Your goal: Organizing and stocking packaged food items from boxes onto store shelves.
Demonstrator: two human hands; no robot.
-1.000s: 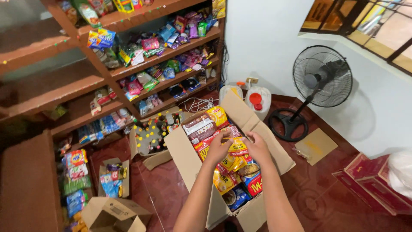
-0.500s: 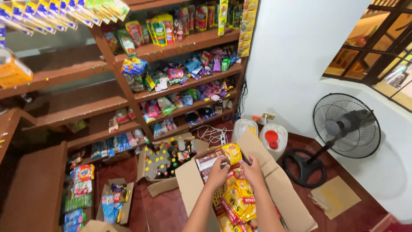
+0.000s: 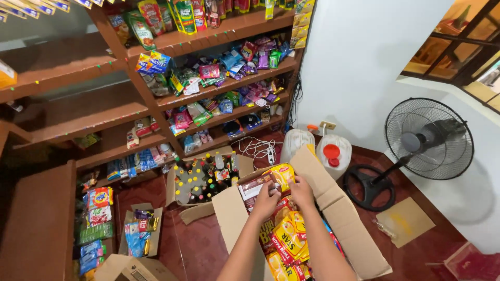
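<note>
An open cardboard box (image 3: pixel 344 229) stands on the red tiled floor, filled with yellow and red snack packets (image 3: pixel 288 235). My left hand (image 3: pixel 266 200) and my right hand (image 3: pixel 301 191) both reach into the far end of the box. Together they grip a yellow snack packet (image 3: pixel 281 177) lifted slightly above the others. Both forearms come up from the bottom edge of the view.
Wooden shelves (image 3: pixel 219 34) full of packets line the left wall. A box of small bottles (image 3: pixel 200 179) sits beyond my box. Two white jugs (image 3: pixel 333 153), a standing black fan (image 3: pixel 424 140), a power strip (image 3: pixel 271 153) and smaller boxes (image 3: pixel 138 231) surround it.
The view has tilted upward and moved closer to the shelves. My hands have moved toward the far end of the box and closed on the yellow packet.
</note>
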